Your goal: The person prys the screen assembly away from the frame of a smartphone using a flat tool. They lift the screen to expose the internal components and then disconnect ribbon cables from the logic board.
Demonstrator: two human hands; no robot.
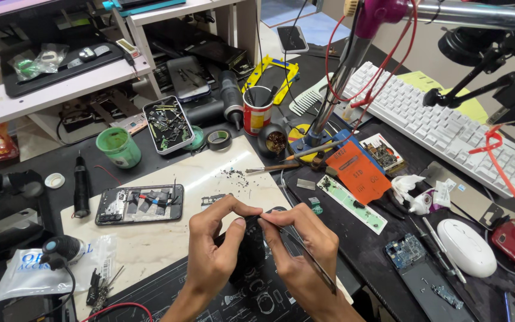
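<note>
1. Black and small, the part (251,238) you are working on sits pinched in your left hand (213,250), just in front of the pale stone-patterned work slab (150,238) and over the dark printed mat (251,298). Your thumb and forefinger are closed around its upper edge; keep that pinch firm but not crushing, since it looks like a thin casing.

2. Your right hand (302,259) is closed on a pair of slim tweezers (305,253), held pen-style, with the tips meeting the part's top edge right beside your left thumb. I cannot tell whether the tips hold anything; they are too fine to make out.

3. Rest both wrists on the mat at the slab's near edge so the tips do not wander.

4. Work with small finger movements rather than the whole arm, and tilt the part toward you so the contact spot stays in sight.

5. Mind the loose specks (233,175) at the slab's far side and the opened phone (139,204) lying on the slab's left half, well apart from your hands; anything dropped would be hard to find among them.

6. Keep your right elbow clear of the white mouse (466,247), far to the slab's right.
</note>
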